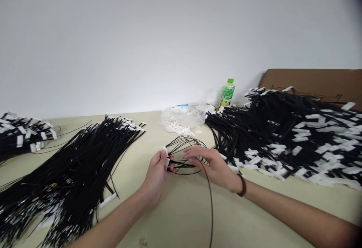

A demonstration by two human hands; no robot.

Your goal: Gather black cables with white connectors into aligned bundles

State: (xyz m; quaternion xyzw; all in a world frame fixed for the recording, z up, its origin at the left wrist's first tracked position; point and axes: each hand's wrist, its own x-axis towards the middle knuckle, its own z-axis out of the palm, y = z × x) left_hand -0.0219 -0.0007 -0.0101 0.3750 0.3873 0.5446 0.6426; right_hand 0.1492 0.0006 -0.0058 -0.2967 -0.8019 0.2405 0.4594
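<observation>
Near the middle of the table, my left hand [158, 169] is closed on a white connector [165, 151] between thumb and fingers. Thin black wires [181, 164] run from the connector in loops to the right. My right hand [212, 165] has its fingers bent and pinched at these wires, with a single loose black wire [210, 202] trailing from it down toward the front. The tips of its fingers partly cover the wires. A second white piece shows under my left thumb, and its full shape is hidden.
Black wires [82, 157] with white ends lie in a big bundle at left, another bundle [17, 138] beyond it. At right is a large heap of wired white connectors [283, 134]. A plastic bag of white connectors [183, 117], a green-capped bottle [227, 94] and a cardboard box [313, 82] stand behind.
</observation>
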